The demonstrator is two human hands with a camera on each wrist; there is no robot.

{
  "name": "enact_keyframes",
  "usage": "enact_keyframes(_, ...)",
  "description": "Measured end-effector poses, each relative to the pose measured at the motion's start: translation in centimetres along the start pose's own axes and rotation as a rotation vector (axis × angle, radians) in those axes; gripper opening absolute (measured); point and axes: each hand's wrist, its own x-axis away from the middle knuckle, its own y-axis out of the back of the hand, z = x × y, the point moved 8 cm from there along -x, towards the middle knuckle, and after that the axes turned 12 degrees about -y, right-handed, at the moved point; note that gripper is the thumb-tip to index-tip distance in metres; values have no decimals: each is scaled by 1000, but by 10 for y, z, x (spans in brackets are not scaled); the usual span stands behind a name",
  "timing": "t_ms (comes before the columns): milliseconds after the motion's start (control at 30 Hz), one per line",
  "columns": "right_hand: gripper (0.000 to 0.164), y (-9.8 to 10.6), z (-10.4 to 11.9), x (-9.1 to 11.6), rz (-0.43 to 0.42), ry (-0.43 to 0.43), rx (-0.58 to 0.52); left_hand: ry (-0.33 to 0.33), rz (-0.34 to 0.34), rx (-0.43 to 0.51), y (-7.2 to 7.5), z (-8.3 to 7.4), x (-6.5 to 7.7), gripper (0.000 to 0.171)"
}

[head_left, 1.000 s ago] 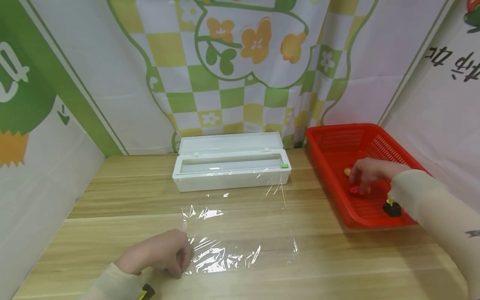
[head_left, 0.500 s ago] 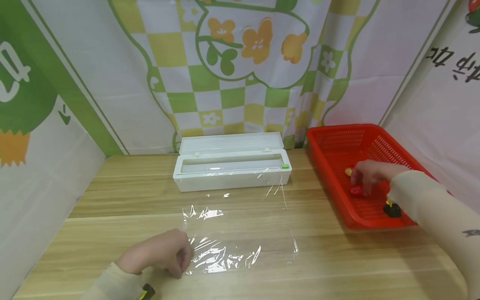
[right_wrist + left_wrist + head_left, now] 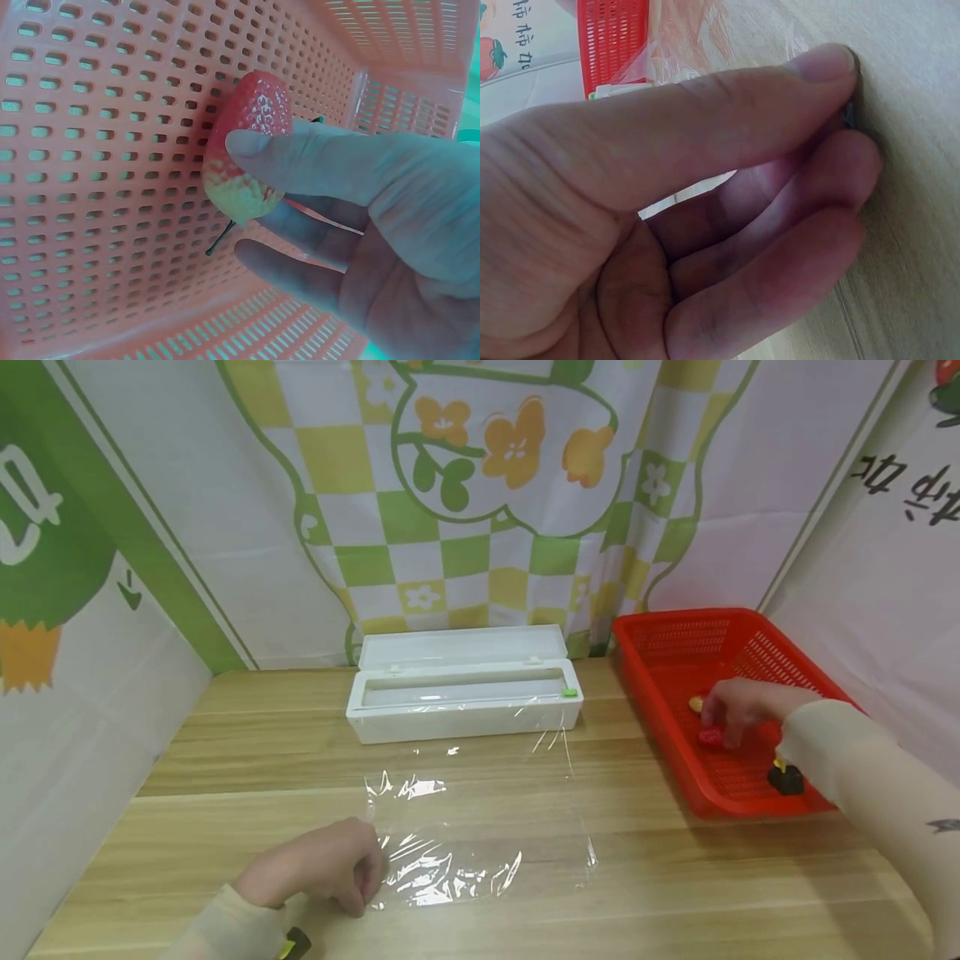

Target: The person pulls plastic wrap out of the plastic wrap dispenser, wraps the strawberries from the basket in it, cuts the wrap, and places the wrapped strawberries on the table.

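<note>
My left hand (image 3: 330, 864) is at the near left corner of a sheet of clear cling film (image 3: 480, 827). Its thumb and curled fingers pinch the film's edge, mostly hidden behind the fingertips in the left wrist view. Inside the red basket (image 3: 667, 760) my right hand (image 3: 742, 703) holds a strawberry (image 3: 251, 112), red and dimpled with a yellow end and a thin green stem. The thumb lies across its side, and the other fingers are behind and below it. The film runs toward me from an open white dispenser box (image 3: 465, 720).
A small yellowish piece (image 3: 696, 703) lies in the basket just left of my right fingers. On the dispenser's front edge sits a green slider (image 3: 570, 692). A patterned curtain (image 3: 465, 552) hangs behind the wooden table (image 3: 247, 735).
Within the basket my right hand has shifted slightly around the strawberry, which shows a little differently beneath the fingers. My left hand and the film have stayed put.
</note>
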Motion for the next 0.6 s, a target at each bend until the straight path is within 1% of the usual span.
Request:
enact_keyframes(167,55,7,3,6,-16,2,-19,4,0,-4,0,-1,0,23)
enact_keyframes(233,54,10,6,8,-34,10,-5,7,-1,-11,0,-1,1,23)
enact_keyframes(333,50,16,13,10,-80,43,42,7,-2,-21,0,-1,1,23)
enact_keyframes(433,45,22,21,12,-133,97,96,3,0,-23,0,-1,1,23)
enact_keyframes(533,41,29,29,16,-180,142,116,-1,3,-24,0,-1,1,22)
enact_keyframes(600,39,34,33,20,-199,156,106,-2,5,-24,0,-1,0,22)
